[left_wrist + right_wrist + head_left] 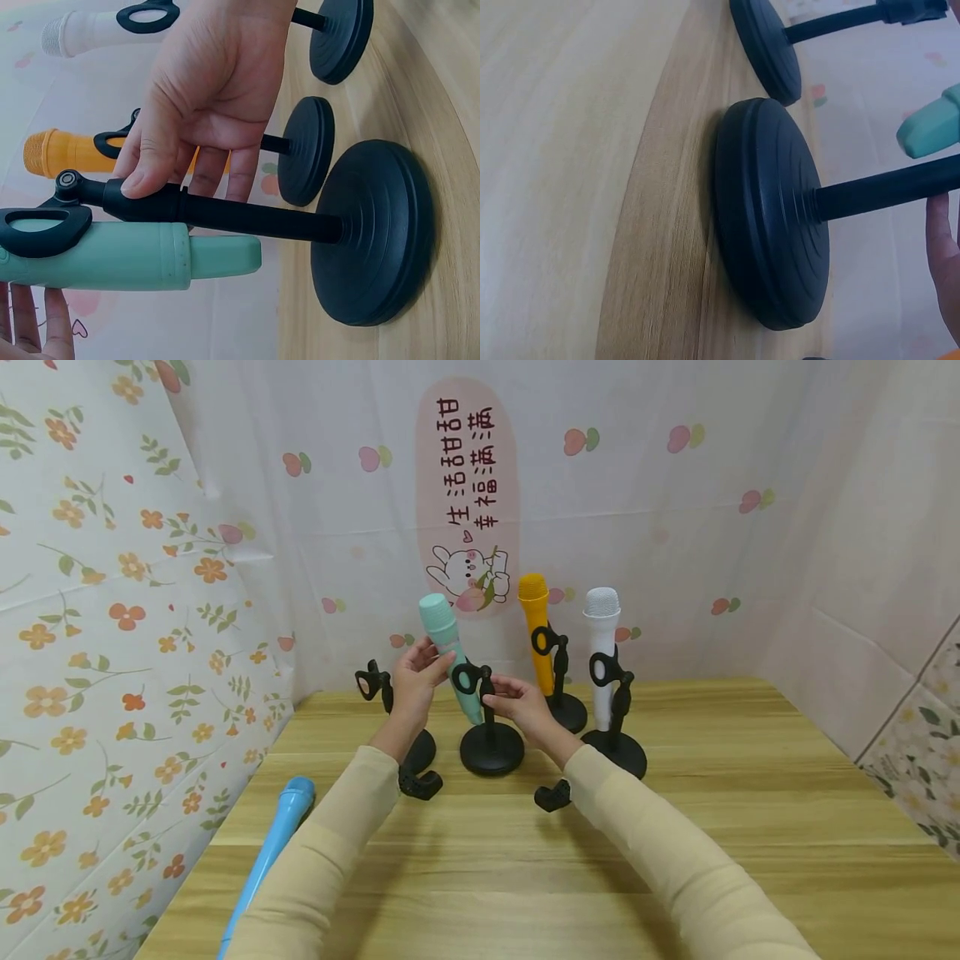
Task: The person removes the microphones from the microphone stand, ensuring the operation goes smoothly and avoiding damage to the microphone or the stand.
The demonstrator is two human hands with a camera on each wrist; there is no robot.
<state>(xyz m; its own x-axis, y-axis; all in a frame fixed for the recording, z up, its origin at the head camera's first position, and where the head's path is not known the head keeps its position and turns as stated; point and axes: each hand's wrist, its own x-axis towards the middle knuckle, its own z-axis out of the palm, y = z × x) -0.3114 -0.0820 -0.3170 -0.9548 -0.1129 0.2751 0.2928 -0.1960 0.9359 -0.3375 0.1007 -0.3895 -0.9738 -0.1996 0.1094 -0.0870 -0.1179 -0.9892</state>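
A mint green microphone (441, 622) leans with its head up, its body in the ring clip of a black microphone stand (492, 752). My left hand (417, 678) holds the microphone's body, thumb in front and fingers behind it; its fingers (55, 319) show under the microphone in the left wrist view. My right hand (525, 706) grips the upper part of the stand's post, thumb laid along it. The microphone's tapered tail (225, 256) sticks out below the clip beside the post. In the right wrist view the round base (769, 217) sits flat on the table.
Right of the hands, a yellow microphone (534, 602) and a white microphone (602, 610) stand in similar black stands. Another black stand (422, 747), its clip without a microphone, is partly behind my left arm. A blue microphone (281, 827) lies at the table's left edge.
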